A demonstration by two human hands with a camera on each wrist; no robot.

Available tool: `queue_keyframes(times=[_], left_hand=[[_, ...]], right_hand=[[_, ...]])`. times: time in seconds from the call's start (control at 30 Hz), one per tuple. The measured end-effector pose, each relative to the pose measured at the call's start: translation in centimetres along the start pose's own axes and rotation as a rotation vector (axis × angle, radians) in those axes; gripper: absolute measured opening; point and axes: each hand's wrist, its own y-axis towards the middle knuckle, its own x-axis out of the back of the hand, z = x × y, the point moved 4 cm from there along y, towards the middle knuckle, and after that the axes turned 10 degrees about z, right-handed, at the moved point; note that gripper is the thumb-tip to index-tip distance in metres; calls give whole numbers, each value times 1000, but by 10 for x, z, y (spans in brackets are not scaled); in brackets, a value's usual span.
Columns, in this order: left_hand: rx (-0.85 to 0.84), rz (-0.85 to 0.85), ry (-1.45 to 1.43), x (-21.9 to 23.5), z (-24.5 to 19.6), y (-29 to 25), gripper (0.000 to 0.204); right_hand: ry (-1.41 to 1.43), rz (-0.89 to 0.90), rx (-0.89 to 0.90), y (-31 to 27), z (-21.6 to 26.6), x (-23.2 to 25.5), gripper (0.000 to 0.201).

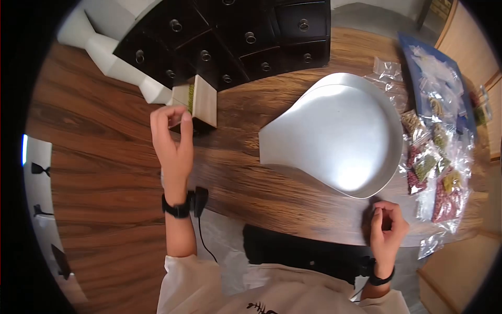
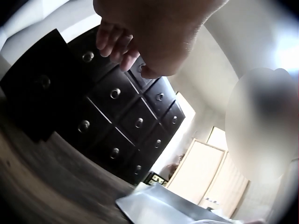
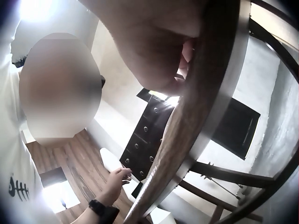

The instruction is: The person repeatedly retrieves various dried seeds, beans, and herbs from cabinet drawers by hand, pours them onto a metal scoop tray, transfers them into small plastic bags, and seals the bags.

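Observation:
My left hand [image 1: 172, 141] is over the near end of a pulled-out drawer [image 1: 205, 102], palm down, thumb and bent fingers apart. Small green beans [image 1: 191, 97] lie inside, partly hidden by the drawer's pale wooden side. In the left wrist view the dark drawer front [image 2: 32, 84] with its ring pull stands below the fingers [image 2: 128, 59]. Nothing shows in that hand. At the table's front edge, my right hand [image 1: 389, 230] rests loosely curled, with no object visible in it. Close beyond it lies a large silver metal pan [image 1: 334, 136] with a tapering spout.
A dark cabinet [image 1: 230, 42] of several small drawers with ring pulls stands at the back. On the right, clear bags of red and green beans [image 1: 426, 167] lie beside a blue sheet [image 1: 410, 49] with more bags. A white angular object [image 1: 107, 55] touches the cabinet's left side.

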Motion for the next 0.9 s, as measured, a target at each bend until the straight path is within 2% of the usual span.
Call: queue_keyframes(times=[0.13,0.23,0.27,0.33,0.47,0.53,0.57,0.63,0.7,0.77,0.8,0.87,0.9], left_hand=[[36,90,111,-16,42,36,29],[-120,-65,388,-36,45,44,32],[-129,-63,387,-43,53,46,32],[-250,-256,366,-45,65,46,25],[-293,-257,296,-55,77,56,22],[-397,-175,448,-59,69,59,24],[-403,-177,450,-57,71,60,24],[-375,29,447,-58,82,59,29],[-422,70,449,-57,60,50,30],[-308,64,469,-55,53,40,25],[-313,67,469,-55,48,35,25],[-117,117,373,-53,47,31,16],[-118,119,372,-52,45,33,16]], right_hand=[[-31,8,29,1,-1,0,5],[-15,-6,42,0,-5,0,6],[-10,-13,38,0,-5,1,6],[-12,13,32,0,-4,1,7],[-35,33,75,2,2,4,6],[-32,33,97,3,2,3,6],[-27,29,99,2,2,4,6],[-32,38,111,1,3,5,7],[-31,30,127,1,3,6,7],[-31,19,139,2,3,7,7],[-39,24,152,2,3,6,7],[-49,31,160,1,3,6,7],[-55,29,161,2,4,6,7]])
